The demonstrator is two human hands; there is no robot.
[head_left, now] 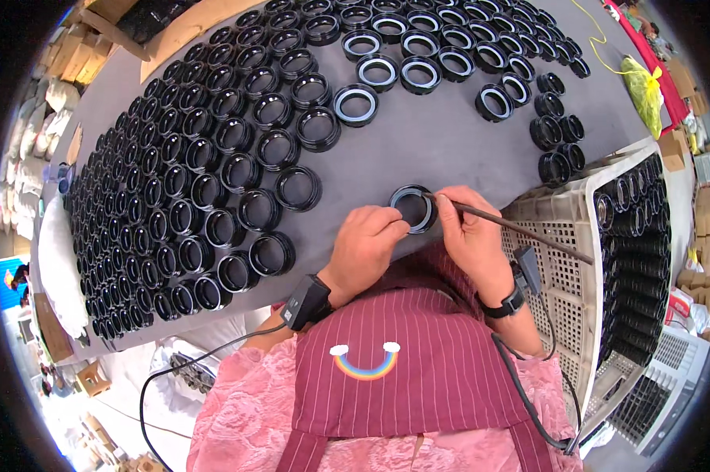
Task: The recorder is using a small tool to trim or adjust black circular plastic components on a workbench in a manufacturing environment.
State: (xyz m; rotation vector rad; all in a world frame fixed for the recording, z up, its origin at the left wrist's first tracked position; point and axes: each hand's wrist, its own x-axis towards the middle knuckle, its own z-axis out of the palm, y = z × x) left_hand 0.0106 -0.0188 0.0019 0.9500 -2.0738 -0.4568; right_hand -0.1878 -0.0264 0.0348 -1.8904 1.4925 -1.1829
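**Desk:** What are the hands doing at the grey table [449,149]?

**Operator:** I see the left hand [364,244] curled over the near edge of a black ring [412,208], fingertips pressing its rim. The ring lies flat on the table, just ahead of the striped apron [418,354].

**Desk:** And the right?

**Operator:** The right hand [471,232] pinches a thin dark rod [520,230], its tip at the ring's rim.

**Desk:** Surroundings?

**Operator:** Rows of black rings [190,204] spread to the left; a slotted plastic crate [575,236] of stacked rings stands to the right.
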